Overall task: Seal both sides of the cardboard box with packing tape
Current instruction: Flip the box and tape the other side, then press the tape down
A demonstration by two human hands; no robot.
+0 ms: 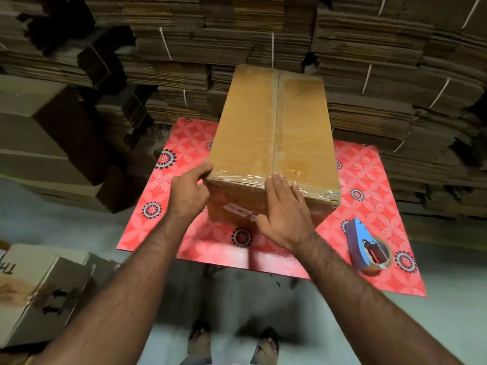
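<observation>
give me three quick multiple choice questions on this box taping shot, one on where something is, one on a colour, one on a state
1. Where does the tape dispenser lie?
A. on the box top
B. on the red patterned table, to the right of the box
C. in the left hand

2. What colour is the dispenser's body?
A. blue
B. green
C. yellow

3. What is the state of the cardboard box top?
A. flaps standing open
B. flaps shut, with clear tape along the near edge
C. flaps torn off

Answers:
1 B, it rests on the table, clear of both hands.
2 A, its frame is blue.
3 B, glossy tape shows under the right hand and by the left hand.
</observation>
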